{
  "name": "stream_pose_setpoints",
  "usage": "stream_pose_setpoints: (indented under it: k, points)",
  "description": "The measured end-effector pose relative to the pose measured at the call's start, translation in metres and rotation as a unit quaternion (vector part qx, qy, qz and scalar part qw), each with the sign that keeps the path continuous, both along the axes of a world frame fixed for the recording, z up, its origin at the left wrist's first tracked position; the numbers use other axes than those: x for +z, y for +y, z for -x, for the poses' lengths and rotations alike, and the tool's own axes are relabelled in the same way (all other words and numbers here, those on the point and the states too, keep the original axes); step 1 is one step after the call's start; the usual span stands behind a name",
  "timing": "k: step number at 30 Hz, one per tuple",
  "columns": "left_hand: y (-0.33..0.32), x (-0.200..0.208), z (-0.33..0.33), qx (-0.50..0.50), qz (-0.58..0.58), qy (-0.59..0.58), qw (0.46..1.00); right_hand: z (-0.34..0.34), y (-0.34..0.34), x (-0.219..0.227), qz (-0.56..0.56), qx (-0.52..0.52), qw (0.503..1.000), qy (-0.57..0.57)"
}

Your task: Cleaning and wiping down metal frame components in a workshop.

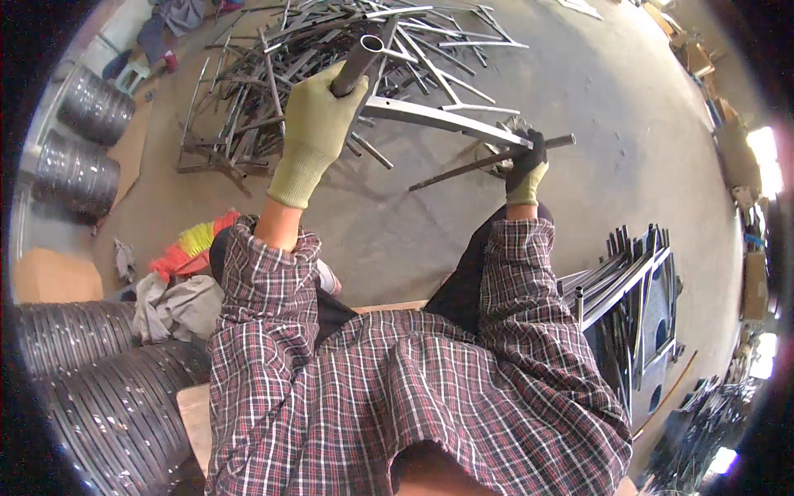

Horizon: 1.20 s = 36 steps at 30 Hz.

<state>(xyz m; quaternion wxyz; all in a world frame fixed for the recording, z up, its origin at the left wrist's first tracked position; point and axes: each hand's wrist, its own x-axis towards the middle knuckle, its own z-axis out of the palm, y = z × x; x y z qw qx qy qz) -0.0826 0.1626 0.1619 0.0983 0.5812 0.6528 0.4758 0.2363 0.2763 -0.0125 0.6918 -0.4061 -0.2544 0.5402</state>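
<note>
Head view: a person's left hand [318, 112] wraps around the dark tube end of a metal frame [447, 119] while the right hand [527, 157] grips the opposite end, holding it above the floor [628, 174] near a heap of metal pieces [310, 41]. The step appears to be positioning; the next move likely calls for steady two-handed support. No writing is legible.

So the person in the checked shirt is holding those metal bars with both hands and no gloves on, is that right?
Not quite: there are gloves. The head view shows them on both the left hand and the right hand. The checked shirt and holding the metal bars with both hands are right.
</note>
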Motion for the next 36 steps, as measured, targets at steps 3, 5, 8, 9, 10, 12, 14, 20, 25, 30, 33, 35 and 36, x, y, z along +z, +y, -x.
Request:
stream_pose_setpoints:
  k: [3,5,8,9,10,12,14,20,25,30,33,35,36]
  points:
    - [-0.004,0.009,-0.017,0.007,-0.04,0.005,0.999,-0.002,-0.001,0.006,0.015,-0.036,0.999,-0.011]
    - [0.004,0.011,-0.007,0.021,0.036,-0.007,0.999,0.0,0.006,-0.017,0.001,-0.037,0.999,0.037]
    - [0.0,0.027,-0.03,-0.031,-0.08,0.033,0.996,-0.009,0.004,-0.002,0.008,-0.06,0.998,0.022]
    - [-0.002,0.028,-0.035,-0.015,-0.12,0.019,0.993,-0.01,0.004,-0.006,0.009,-0.033,0.999,0.023]
    - [0.004,0.025,-0.03,0.015,-0.062,0.044,0.997,-0.01,0.008,-0.011,0.011,-0.008,1.0,0.024]
    - [0.021,0.02,-0.012,0.036,0.074,0.019,0.996,-0.008,0.016,-0.028,-0.004,-0.027,0.999,0.017]
    - [0.021,0.018,-0.011,0.029,-0.05,0.057,0.997,-0.015,0.024,-0.04,-0.021,-0.053,0.998,0.017]
    - [0.006,0.016,-0.005,0.049,-0.057,0.072,0.995,0.008,-0.005,-0.012,0.018,-0.043,0.998,-0.046]
    - [0.006,0.016,-0.01,0.045,-0.001,0.066,0.997,0.003,0.001,-0.02,0.004,-0.012,1.0,-0.003]
    - [0.002,0.014,-0.009,0.033,0.01,0.038,0.999,0.022,-0.003,-0.011,-0.008,-0.05,0.998,-0.033]
    - [-0.002,-0.001,0.012,-0.041,-0.019,0.029,0.999,0.024,-0.001,-0.012,-0.023,-0.043,0.998,-0.028]
    - [-0.003,-0.005,0.022,-0.129,-0.099,0.037,0.986,0.017,0.01,-0.012,-0.02,-0.047,0.998,-0.024]
    - [-0.01,-0.006,0.018,-0.1,-0.101,0.04,0.989,0.011,0.016,-0.022,-0.003,-0.011,1.0,-0.016]
